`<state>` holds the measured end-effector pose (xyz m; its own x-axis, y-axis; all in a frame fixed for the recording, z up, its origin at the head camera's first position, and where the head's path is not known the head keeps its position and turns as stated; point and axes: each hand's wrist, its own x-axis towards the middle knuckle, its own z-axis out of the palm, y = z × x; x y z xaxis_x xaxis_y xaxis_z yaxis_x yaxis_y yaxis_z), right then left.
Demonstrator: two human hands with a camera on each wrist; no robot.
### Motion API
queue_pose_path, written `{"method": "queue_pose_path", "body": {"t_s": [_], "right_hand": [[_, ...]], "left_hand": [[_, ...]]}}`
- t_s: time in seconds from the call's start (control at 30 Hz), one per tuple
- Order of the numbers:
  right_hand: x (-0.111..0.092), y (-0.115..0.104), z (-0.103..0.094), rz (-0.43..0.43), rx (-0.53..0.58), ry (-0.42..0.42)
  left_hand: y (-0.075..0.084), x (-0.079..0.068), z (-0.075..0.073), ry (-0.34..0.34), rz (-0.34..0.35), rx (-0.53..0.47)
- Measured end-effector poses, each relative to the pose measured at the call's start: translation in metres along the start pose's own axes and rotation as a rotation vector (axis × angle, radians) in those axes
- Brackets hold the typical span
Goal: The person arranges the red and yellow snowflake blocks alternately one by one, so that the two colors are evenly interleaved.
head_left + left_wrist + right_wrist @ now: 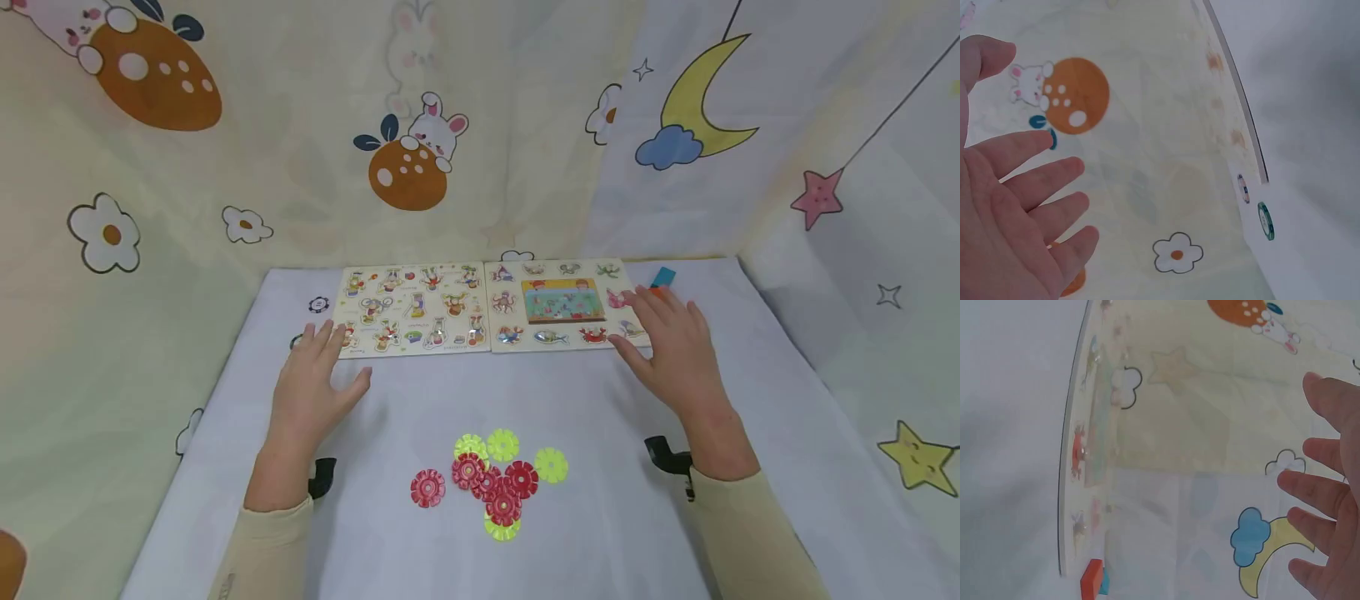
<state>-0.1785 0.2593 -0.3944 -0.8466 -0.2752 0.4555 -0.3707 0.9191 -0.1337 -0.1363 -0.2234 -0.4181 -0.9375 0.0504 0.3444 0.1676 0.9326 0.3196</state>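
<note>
My left hand (309, 402) hovers with fingers spread near the lower left corner of a puzzle board with animal figures (401, 310); nothing is in it. On the other side, my right hand (675, 354) is held up, fingers apart, overlapping the right end of a sea-animal puzzle board (551, 332). In the left wrist view the palm (1004, 231) is bare, and the right wrist view shows the right hand's fingers (1316, 490) spread too. Between the forearms lie several red flower-shaped discs (427, 488) and yellow-green ones (551, 465), some overlapping.
Both boards lie side by side at the table's back edge. Beyond the right hand are a blue block (663, 277) and an orange-red block (1091, 579). A green-rimmed round chip (1265, 221) and a dark-rimmed chip (318, 305) lie left of the boards. Printed curtains surround the white table (570, 550).
</note>
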Motion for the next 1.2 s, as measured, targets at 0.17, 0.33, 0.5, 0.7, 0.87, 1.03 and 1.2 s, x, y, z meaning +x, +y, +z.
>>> {"method": "queue_pose_path", "body": {"t_s": [0.17, 0.33, 0.5, 0.7, 0.87, 1.03, 1.2], "right_hand": [[-0.023, -0.024, -0.016, -0.017, 0.070, -0.060], [-0.045, -0.046, -0.020, -0.053, 0.158, -0.080], [-0.067, -0.071, -0.014, -0.040, 0.257, -0.129], [-0.095, -0.094, 0.006, 0.138, 0.446, -0.213], [-0.109, -0.096, 0.031, 0.258, 0.636, -0.248], [-0.112, -0.097, 0.054, 0.384, 0.691, -0.402], [-0.113, -0.101, 0.066, 0.503, 0.563, -0.516]], "left_hand": [[0.015, -0.032, -0.011, -0.020, -0.002, -0.071], [0.030, -0.060, -0.015, -0.017, -0.044, -0.167], [0.042, -0.080, -0.003, -0.022, 0.020, -0.270], [0.059, -0.101, 0.016, -0.149, -0.004, -0.410], [0.066, -0.106, 0.033, -0.323, -0.095, -0.514], [0.064, -0.109, 0.047, -0.490, -0.119, -0.441], [0.066, -0.113, 0.055, -0.528, -0.027, -0.306]]}}
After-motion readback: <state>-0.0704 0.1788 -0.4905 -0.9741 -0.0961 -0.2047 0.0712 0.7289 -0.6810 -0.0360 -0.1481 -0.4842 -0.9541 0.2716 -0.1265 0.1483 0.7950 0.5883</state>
